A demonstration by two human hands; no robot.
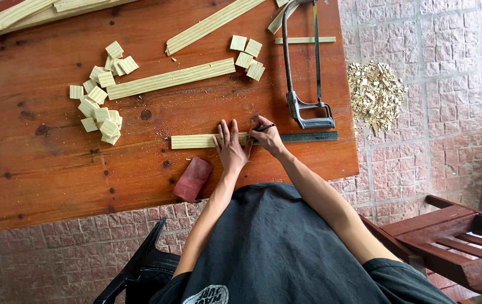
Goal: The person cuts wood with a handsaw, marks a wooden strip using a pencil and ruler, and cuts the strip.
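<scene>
Left hand (231,147) lies flat, fingers spread, pinning the wood strip (196,141) to the desk (38,169). Right hand (268,135), grip closed on a pencil (264,128), sits at the strip's right end, tip at the ruler (303,137). Strip's long axis runs left-right, ruler in line with it.
</scene>
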